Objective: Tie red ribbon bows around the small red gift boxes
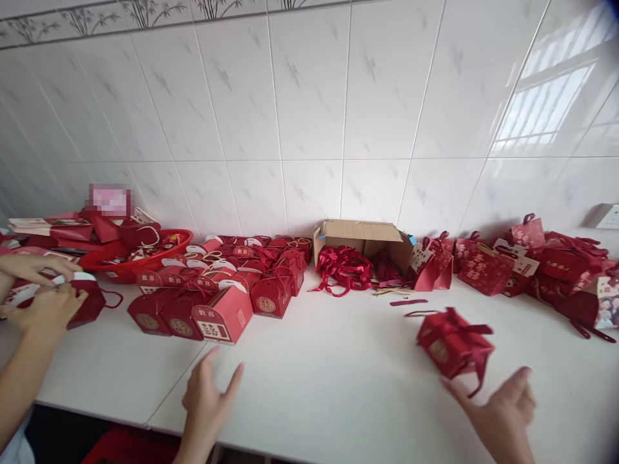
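Observation:
On the right of the table is a small red gift box (442, 345) tied with a dark red ribbon bow, its ribbon ends trailing. My right hand (505, 409) is just in front of it, thumb spread upward and a finger reaching to the box's lower edge; whether they touch I cannot tell. My left hand (207, 396) hovers over the table's front part with thumb and fingers apart, holding nothing. Nearest to that hand is a red gift box (225, 316) with gold print, at the front of a group of similar boxes.
A cardboard carton (360, 231) against the wall holds red ribbons (343, 267). Red gift bags (486, 267) crowd the right back. At the left, another person's hands (51, 299) work on a red box (89, 309) near a red basin (178, 241). Ribbon scraps (409, 302) lie mid-table.

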{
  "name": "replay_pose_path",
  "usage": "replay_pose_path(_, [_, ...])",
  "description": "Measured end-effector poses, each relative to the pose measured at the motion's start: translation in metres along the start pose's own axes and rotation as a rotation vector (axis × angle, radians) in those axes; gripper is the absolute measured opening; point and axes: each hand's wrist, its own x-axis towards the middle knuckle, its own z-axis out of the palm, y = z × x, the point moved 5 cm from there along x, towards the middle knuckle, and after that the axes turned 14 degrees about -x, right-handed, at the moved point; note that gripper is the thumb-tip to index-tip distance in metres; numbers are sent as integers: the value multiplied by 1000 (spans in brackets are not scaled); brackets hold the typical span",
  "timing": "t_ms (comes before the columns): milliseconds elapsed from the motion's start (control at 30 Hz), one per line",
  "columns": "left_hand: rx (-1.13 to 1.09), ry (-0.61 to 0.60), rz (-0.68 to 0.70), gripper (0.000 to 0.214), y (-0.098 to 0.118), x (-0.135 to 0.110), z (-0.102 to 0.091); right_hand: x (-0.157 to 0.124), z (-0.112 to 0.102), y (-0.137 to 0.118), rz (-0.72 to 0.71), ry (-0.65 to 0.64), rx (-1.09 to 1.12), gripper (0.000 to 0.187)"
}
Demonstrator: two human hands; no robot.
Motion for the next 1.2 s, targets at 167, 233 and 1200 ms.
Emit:
replay_pose_path(167, [10,126,-4,87,28,67,-9,-19,12,17,-30,-129,-155,105])
replay_pose_path(233, [6,128,-4,88,32,84,-7,-35,21,11,-84,-229,-210,96])
replay_pose_path(1200, [-87,-458,466,26,126,-15,57,-21,80,-113,-786,-493,-66,42])
